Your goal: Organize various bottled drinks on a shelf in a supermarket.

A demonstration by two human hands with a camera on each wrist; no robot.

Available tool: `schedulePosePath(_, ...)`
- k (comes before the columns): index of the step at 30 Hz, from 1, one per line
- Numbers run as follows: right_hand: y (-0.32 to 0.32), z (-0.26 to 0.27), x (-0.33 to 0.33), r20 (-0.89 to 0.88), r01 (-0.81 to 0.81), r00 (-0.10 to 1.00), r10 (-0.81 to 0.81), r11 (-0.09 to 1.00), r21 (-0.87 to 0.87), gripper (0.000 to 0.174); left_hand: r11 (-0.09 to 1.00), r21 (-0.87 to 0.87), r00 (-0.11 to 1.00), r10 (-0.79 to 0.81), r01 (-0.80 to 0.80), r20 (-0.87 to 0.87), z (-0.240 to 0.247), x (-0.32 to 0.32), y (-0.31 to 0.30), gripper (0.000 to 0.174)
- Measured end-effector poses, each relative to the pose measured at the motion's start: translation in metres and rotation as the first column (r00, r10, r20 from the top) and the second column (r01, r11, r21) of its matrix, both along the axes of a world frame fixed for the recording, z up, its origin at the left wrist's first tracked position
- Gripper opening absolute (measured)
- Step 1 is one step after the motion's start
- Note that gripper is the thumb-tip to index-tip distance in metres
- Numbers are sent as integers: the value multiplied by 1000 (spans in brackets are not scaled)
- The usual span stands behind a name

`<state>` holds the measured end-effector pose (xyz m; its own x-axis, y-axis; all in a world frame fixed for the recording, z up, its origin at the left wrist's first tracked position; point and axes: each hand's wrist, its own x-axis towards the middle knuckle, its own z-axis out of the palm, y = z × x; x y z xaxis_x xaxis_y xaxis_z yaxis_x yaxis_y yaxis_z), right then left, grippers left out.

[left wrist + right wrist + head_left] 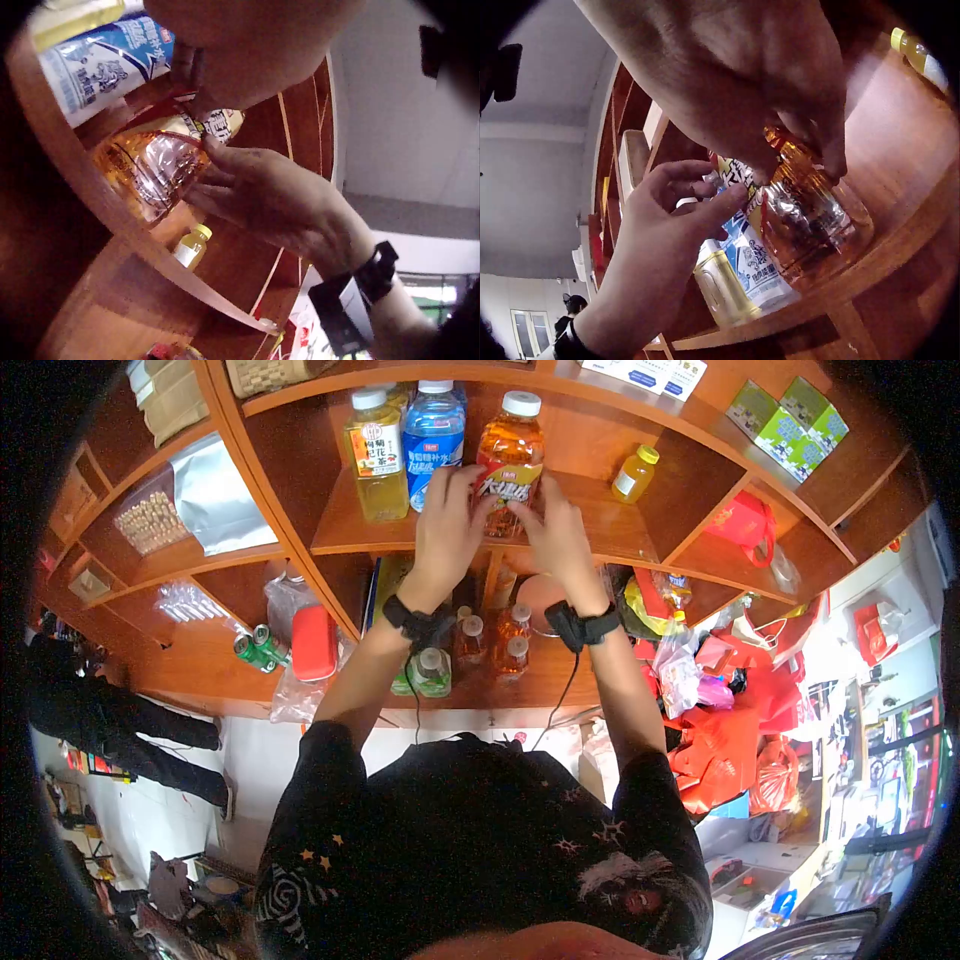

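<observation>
A large bottle of orange drink (511, 445) with a white cap and a red and yellow label stands upright at the shelf's front. My left hand (447, 532) holds its left side, thumb towards the label. From the other side my right hand (562, 538) holds it, the thumb at the front and the fingers along the side. The left wrist view shows this right hand (274, 195) against the bottle (154, 169). Left of it stand a blue-labelled bottle (434, 435) and a bottle of yellow drink (379, 485). The hands partly hide the label.
A small yellow-capped bottle (635, 473) stands to the right on the same wooden shelf (590, 520). Several orange bottles (514, 625) are on the shelf below. Upright dividers (265, 490) bound the compartments. Red bags (715, 755) are piled at the right.
</observation>
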<state>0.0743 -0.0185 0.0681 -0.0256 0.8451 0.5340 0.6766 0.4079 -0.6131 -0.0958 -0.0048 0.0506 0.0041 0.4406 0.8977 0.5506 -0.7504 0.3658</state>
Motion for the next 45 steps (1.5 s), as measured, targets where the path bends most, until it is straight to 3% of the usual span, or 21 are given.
schedulePosePath(4, 31, 2, 0, 74, -8, 997, 2, 996, 92, 48, 999, -44, 988, -14, 8, -151, -2, 8, 15, 22)
schedulePosePath(6, 43, 4, -2, 90, 36, 995, -40, 998, 49, 40, 997, -75, 992, -28, 19, -123, -4, 13, 18, 24)
schedulePosePath(10, 66, 6, -2, 141, 47, 988, -59, 995, 87, 39, 998, -52, 992, -34, 28, -118, -14, 18, 31, 35)
schedulePosePath(13, 86, 3, -4, 151, 27, 988, -44, 994, 109, 40, 990, -141, 985, -20, -5, -174, -11, 18, 30, 45)
schedulePosePath(16, 109, 1, -4, 133, 4, 991, -18, 994, 108, 40, 925, -377, 960, -146, 46, -239, -8, 16, 33, 55)
schedulePosePath(19, 131, -2, -6, 127, 71, 989, -79, 995, 65, 41, 970, -211, 942, -180, 122, -284, -36, 18, 63, 65)
schedulePosePath(22, 142, -2, -8, 129, 112, 984, -118, 992, 54, 42, 934, -276, 935, -288, 227, -205, -42, 20, 74, 71)
schedulePosePath(25, 165, -14, 2, 120, 53, 990, -71, 987, 150, 42, 876, -381, 912, -377, 296, -158, -45, 18, 80, 70)
schedulePosePath(26, 169, -13, 4, 130, 9, 991, -37, 977, 212, 41, 934, -277, 910, -305, 227, -281, -52, 17, 86, 69)
schedulePosePath(27, 168, -19, 7, 139, -30, 990, -6, 967, 253, 40, 922, -226, 908, -361, 313, -213, -57, 16, 86, 64)
schedulePosePath(29, 178, -28, 21, 94, -12, 996, 3, 996, 89, 38, 923, -255, 924, -337, 288, -178, -45, -1, 54, 54)
schedulePosePath(31, 66, 5, 0, 166, 112, 977, -131, 986, 119, 34, 868, -270, 897, -441, 416, -33, -18, -45, -12, 39)
schedulePosePath(32, 41, -14, -2, 67, 6, 998, -15, 991, 134, 34, 888, -266, 921, -391, 375, -5, -34, -60, -23, 29)
schedulePosePath(33, 19, -23, -4, -31, -95, 994, 102, 980, 173, 33, 858, -379, 935, -351, 346, 60, -38, -75, -45, 26)
schedulePosePath(35, -32, -60, -21, -136, -212, 969, 204, 976, -46, 29, 746, -580, 942, -306, 327, 136, -70, -108, -61, 24)
schedulePosePath(39, -83, -154, -42, -62, -301, 949, 308, 837, -457, 25, 613, -789, 971, -164, -37, -172, -149, -154, -90, 27)
schedulePosePath(41, -98, -179, -42, 31, -216, 967, 253, 877, -429, 30, 592, -768, 917, -117, -244, -381, -166, -166, -108, 31)
schedulePosePath(42, -102, -185, -40, 80, -173, 971, 225, 895, -410, 32, 559, -810, 948, -122, -179, -293, -171, -168, -114, 36)
schedulePosePath(45, -110, -199, -21, 71, 74, 996, -58, 962, -262, 41, 676, -723, 920, -178, -143, -349, -217, -185, -114, 37)
